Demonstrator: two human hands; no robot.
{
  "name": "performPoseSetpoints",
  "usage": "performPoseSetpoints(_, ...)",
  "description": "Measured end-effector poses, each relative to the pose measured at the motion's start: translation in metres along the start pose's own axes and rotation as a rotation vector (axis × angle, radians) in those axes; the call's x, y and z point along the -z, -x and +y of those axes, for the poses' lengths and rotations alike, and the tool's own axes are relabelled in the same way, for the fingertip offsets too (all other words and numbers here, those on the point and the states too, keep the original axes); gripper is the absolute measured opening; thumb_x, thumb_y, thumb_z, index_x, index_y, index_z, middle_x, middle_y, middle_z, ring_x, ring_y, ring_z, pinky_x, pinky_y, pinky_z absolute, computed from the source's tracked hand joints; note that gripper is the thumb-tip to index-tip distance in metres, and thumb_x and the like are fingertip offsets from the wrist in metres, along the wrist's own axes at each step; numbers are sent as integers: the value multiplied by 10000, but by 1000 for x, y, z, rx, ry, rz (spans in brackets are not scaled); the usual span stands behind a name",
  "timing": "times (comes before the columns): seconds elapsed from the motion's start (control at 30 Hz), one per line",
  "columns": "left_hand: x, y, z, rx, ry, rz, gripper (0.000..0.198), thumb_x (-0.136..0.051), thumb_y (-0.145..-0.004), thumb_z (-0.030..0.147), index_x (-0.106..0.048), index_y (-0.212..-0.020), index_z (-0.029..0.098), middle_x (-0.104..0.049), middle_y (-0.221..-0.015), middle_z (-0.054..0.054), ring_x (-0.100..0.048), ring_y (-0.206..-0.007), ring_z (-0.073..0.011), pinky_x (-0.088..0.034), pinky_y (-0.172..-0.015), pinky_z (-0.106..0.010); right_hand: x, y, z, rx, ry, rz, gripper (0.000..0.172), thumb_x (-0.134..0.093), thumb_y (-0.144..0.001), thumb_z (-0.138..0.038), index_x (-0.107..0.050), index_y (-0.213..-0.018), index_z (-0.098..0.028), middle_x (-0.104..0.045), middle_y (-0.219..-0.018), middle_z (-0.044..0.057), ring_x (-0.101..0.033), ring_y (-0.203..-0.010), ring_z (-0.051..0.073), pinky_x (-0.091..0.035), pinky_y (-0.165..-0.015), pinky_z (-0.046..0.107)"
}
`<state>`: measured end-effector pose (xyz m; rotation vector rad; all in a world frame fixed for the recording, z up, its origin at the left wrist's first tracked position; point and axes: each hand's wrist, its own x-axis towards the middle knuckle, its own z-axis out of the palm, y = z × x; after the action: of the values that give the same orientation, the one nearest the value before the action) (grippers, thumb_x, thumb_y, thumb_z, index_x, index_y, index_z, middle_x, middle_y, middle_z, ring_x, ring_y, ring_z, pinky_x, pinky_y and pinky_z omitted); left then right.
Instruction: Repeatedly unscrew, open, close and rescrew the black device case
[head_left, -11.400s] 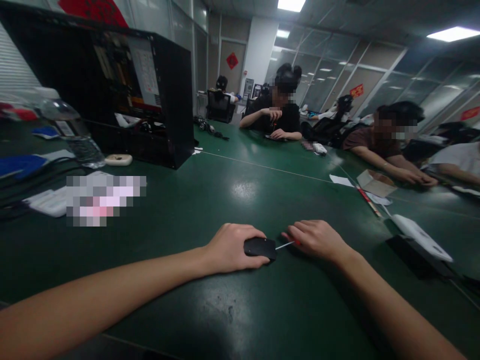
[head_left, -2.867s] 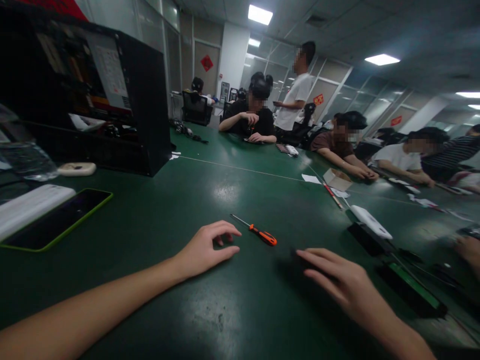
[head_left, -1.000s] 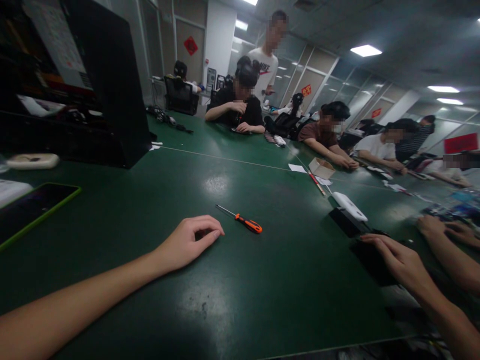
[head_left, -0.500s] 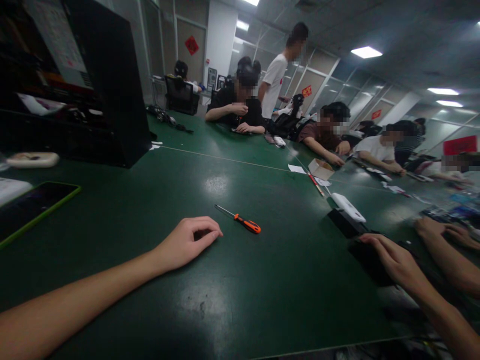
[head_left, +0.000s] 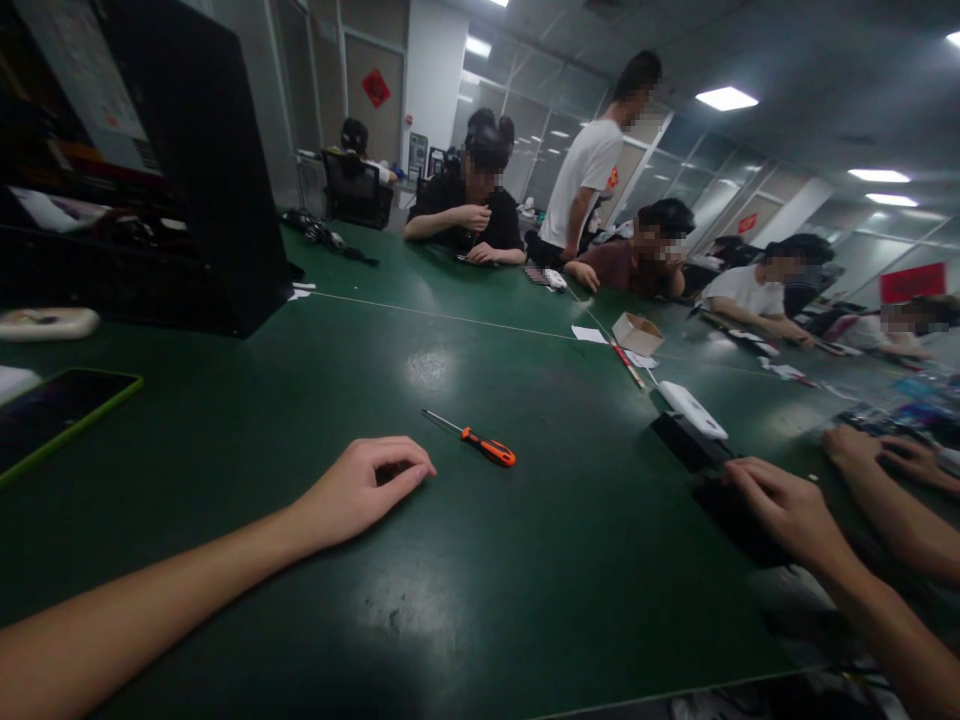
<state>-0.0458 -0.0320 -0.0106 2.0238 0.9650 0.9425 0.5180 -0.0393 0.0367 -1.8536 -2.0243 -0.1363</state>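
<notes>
My left hand rests on the green tabletop, fingers curled and the thumb tip close against them, with nothing visible in the grip. Just beyond its fingertips lies a screwdriver with an orange and black handle; its thin metal shaft points to the far left. At the right edge of the table, my right hand has thumb and fingers closed at a dark, flat-looking black object. Shadow and the hand hide much of that object, so its kind is unclear.
A black box and a white device stand beyond my right hand. Another person's hands are close on the right. At left are a green-edged phone and a large black casing. An open carton sits farther back.
The view has shifted slightly; both my hands keep nearly the same poses. Across the table, the standing person in white moved right, and the seated person in brown raised a hand toward the head.
</notes>
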Motion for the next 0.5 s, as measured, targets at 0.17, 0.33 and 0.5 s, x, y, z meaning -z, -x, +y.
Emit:
performPoseSetpoints(0.17, 1, 1, 0, 12, 2, -8, 228, -557, -985, 295, -753, -921, 198, -755, -972, -41, -697, -908, -198, -525, -840, -285, 0, -2, -3, 33, -11, -67, 677, -353, -909, -782, -639, -722, -197, -694, -793, 95, -663, -729, 231, -523, -730, 335)
performPoseSetpoints(0.33, 0, 1, -2, 12, -3, -8, 220, -558, -985, 282, -755, -932, 199, -753, -981, -42, -697, -915, -197, -524, -852, -294, -2, -7, -2, 56, -9, -115, 720, -317, -886, -832, -649, -756, -206, -693, -820, 106, -654, -755, 242, -521, -755, 359)
performPoseSetpoints(0.5, 0, -1, 1, 13, -6, -3, 229, -562, -976, 294, -758, -913, 195, -759, -957, -50, -696, -888, -201, -524, -828, -301, -3, -9, -2, 66, -1, -159, 713, -294, -896, -823, -648, -769, -218, -687, -818, 112, -648, -785, 266, -522, -780, 395)
